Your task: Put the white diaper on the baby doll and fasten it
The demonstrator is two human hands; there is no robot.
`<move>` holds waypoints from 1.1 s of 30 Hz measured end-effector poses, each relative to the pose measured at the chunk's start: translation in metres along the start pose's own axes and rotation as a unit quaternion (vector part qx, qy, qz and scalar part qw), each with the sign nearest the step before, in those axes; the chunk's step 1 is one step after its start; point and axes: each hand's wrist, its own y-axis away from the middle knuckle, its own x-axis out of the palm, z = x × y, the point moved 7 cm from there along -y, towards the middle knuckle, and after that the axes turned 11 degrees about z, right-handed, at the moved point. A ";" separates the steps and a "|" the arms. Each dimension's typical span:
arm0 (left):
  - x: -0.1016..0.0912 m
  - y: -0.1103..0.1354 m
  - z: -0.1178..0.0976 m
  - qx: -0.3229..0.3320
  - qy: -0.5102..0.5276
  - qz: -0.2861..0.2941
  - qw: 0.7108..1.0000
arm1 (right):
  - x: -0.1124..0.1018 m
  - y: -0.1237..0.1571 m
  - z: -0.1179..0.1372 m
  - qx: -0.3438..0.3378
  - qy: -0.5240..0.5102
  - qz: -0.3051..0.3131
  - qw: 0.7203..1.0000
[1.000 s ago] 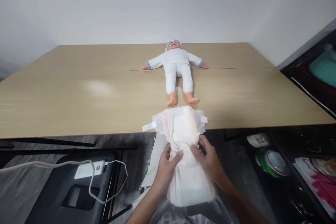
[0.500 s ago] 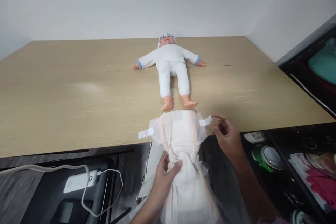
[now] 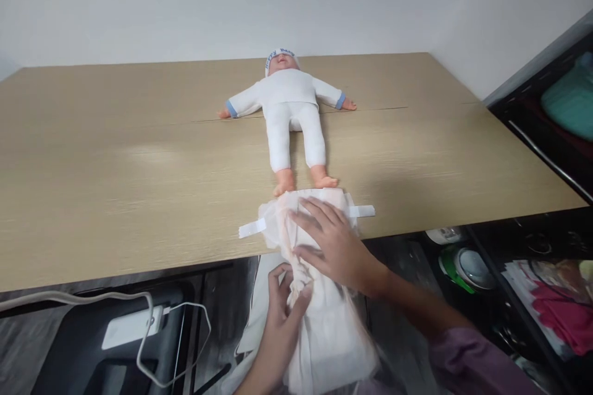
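An unfolded white diaper (image 3: 331,327) lies partly on the table's front edge and hangs down toward me, its two tape tabs spread out to the sides. My left hand (image 3: 285,308) grips its gathered left edge near the middle, thumb on top. Across the diaper's upper part rests my right hand (image 3: 328,237), fingers spread and palm down. Just beyond the diaper's top edge are the feet of a baby doll (image 3: 291,99). The doll lies on its back in white clothes with blue cuffs and a headband, arms stretched out.
The wooden table (image 3: 139,191) reaches back to the wall. At lower left, a white power bank (image 3: 132,327) with a cable (image 3: 148,321) sits on a black surface. Dark shelving on the right holds a green-and-white round item (image 3: 470,268) and pink cloth (image 3: 563,315).
My right hand has moved left from the right tape tab onto the diaper's upper part. The right tab now lies straight out. My left hand still holds the diaper's edge.
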 end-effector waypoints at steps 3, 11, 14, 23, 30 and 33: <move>-0.019 0.004 -0.017 0.073 -0.117 0.012 0.990 | 0.011 -0.012 -0.009 0.003 0.008 0.041 0.999; -0.097 -0.046 -0.128 0.379 -0.429 -0.102 0.814 | 0.011 -0.017 -0.010 -0.034 0.002 0.049 0.998; -0.094 -0.111 -0.173 0.372 -0.506 -0.084 0.773 | 0.009 -0.018 -0.011 -0.041 0.003 0.050 0.998; -0.001 -0.211 -0.216 0.405 -0.739 0.269 0.467 | 0.011 -0.021 -0.016 -0.045 0.008 0.064 0.997; 0.020 -0.225 -0.217 0.450 -0.699 0.273 0.483 | 0.010 -0.020 -0.013 -0.035 0.008 0.082 0.996; 0.029 -0.226 -0.221 0.474 -0.671 0.279 0.497 | 0.010 -0.022 -0.016 -0.035 -0.003 0.098 0.995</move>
